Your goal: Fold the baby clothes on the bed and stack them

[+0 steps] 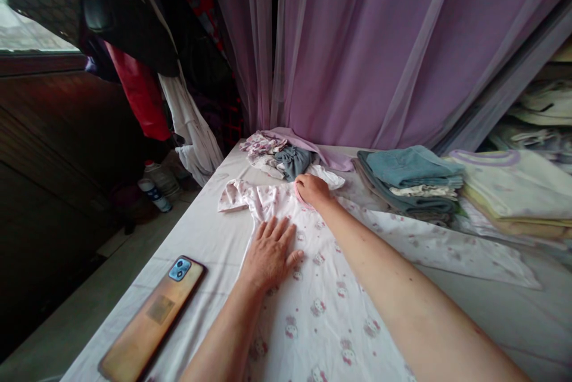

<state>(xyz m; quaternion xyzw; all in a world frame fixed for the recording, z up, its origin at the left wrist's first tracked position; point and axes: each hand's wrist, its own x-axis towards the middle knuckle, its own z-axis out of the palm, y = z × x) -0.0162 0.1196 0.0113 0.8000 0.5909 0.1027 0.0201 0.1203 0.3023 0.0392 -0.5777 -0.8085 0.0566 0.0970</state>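
A white long-sleeved shirt (pixel 318 308) with a pink cartoon-cat print lies spread on the bed, collar end away from me. My left hand (pixel 271 255) rests flat on its chest, fingers spread. At the pink-trimmed neckline, my right hand (pixel 314 189) is closed with the collar edge in its fingers. One sleeve (pixel 473 248) stretches out to the right, partly behind my right forearm. The other sleeve (pixel 235 196) is bunched short at the left. My forearms cover parts of the shirt's body.
A phone (pixel 154 316) lies face down at the bed's left edge. Crumpled clothes (pixel 286 155) sit beyond the collar. Folded stacks, a blue-grey one (pixel 411 167) and a pale one (pixel 513 185), stand at right. Purple curtains (pixel 348 48) hang behind; bottles (pixel 154 194) stand on the floor.
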